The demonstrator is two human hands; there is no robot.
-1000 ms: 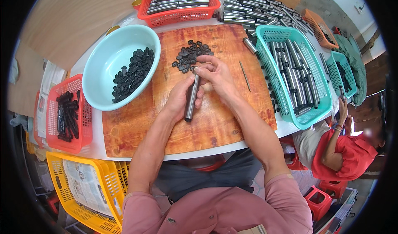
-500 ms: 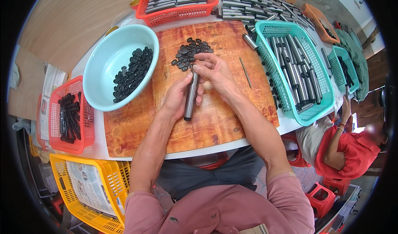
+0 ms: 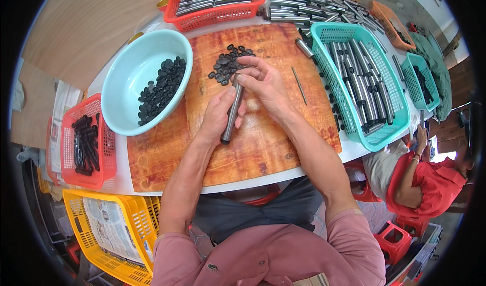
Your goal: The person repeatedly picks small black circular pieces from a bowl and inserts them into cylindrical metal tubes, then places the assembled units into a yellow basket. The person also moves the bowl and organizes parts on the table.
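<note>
My left hand [image 3: 220, 112] is wrapped round a metal tube [image 3: 232, 115] with a black lower end. The tube slants over the wooden board [image 3: 167, 159], its upper end pointing away from me. At that upper end my right hand [image 3: 262, 83] is closed, thumb and fingertips on the tube. Whether a small part sits under those fingertips is hidden. Just beyond my hands lies a loose pile of small black round caps [image 3: 223, 65]. A thin metal rod [image 3: 299, 86] rests on the board to the right of my right hand.
A pale blue basin [image 3: 119, 83] of black caps stands left. Metal tubes fill a teal basket [image 3: 372, 145] at right and a red basket [image 3: 215, 18] behind. More tubes [image 3: 314, 5] are heaped at the back. Another red basket [image 3: 106, 159] and a yellow crate [image 3: 147, 225] are left. A person [image 3: 425, 184] sits right.
The tube's lower end has shifted slightly left. My right hand has moved a little at the upper end, and both hands keep their hold.
</note>
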